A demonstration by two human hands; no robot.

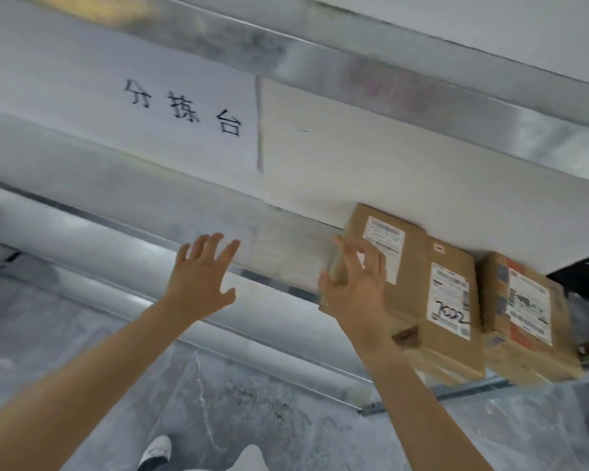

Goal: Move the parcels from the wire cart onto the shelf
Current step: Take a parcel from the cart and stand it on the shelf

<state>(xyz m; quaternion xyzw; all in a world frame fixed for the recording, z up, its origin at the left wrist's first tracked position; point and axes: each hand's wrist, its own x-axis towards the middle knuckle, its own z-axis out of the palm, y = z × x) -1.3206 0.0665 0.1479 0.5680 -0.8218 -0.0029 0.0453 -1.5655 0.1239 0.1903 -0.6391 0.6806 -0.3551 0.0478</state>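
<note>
Seen from 1 head-worn wide-angle camera, tilted sideways, facing forward and down, close to the shelf (286, 263) edge.

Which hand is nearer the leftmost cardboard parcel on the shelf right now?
Right. The right hand is at the leftmost parcel, over its left edge, fingers spread. The left hand hangs open, well off to the parcel's left.

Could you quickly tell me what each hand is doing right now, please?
Left hand: open, holding nothing.
Right hand: open, touching the leftmost parcel.
</note>
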